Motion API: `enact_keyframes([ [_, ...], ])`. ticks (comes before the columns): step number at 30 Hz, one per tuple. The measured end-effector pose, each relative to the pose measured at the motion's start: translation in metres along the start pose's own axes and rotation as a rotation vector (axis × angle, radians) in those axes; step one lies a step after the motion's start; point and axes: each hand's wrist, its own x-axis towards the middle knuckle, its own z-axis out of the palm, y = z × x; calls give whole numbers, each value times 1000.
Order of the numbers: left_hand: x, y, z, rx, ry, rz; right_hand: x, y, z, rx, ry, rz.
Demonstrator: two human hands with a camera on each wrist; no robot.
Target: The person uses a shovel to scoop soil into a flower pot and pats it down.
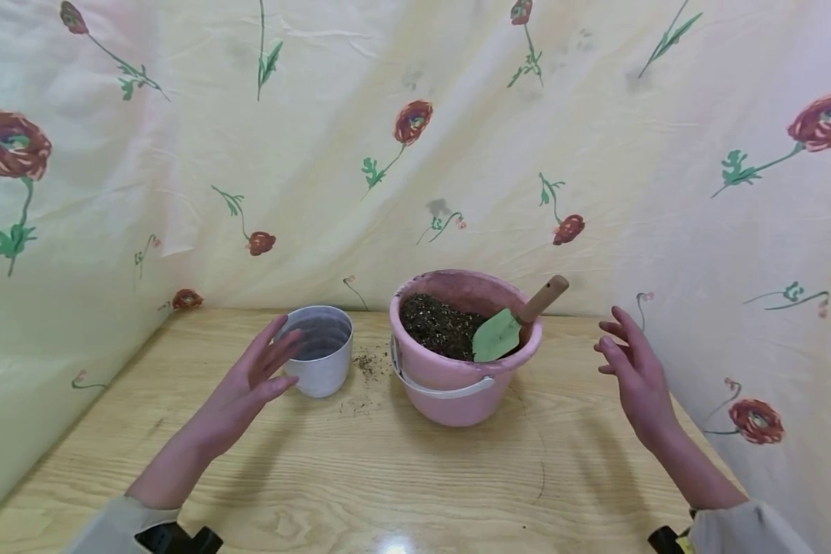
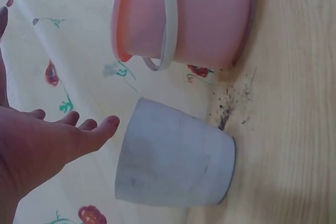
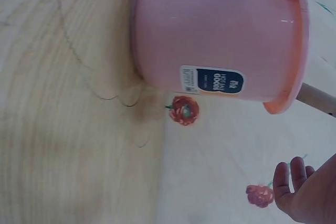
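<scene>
My left hand [image 1: 245, 388] hovers at the near left of a white plastic pot [image 1: 322, 373], its fingers spread and holding nothing. In the left wrist view the thumb and fingers stand apart from the pot's rim. No contents show inside the pot. To its right stands a pink bucket [image 1: 450, 392] with dark soil [image 1: 439, 327] in it and a white handle [image 1: 443, 391] hanging down its front. A trowel [image 1: 498, 335] with a green blade and wooden grip leans in the bucket. Right of the bucket, my right hand [image 1: 640, 377] is raised in the air, fingers loosely bent around nothing.
Crumbs of soil [image 1: 367, 365] lie on the wooden table [image 1: 360, 477] between pot and bucket. A flowered cloth [image 1: 305, 169] hangs behind the table and along both sides. The bucket carries a label [image 3: 212, 80] on its right side.
</scene>
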Motion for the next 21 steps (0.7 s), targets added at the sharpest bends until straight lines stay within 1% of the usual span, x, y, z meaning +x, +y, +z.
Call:
enact_keyframes([
  [6,18,2,8,-4,12,24,11,-7,1,17,16,-2],
  [11,37,-1,16,-24,13,42,20,-12,5,35,22,23],
  [13,45,-4,20,-15,25,35,23,-13,7,46,15,32],
  [18,62,-12,34,104,91,35,29,-13,12,80,-26,57],
  [21,71,-18,42,168,100,37,31,-13,15,101,-50,70],
])
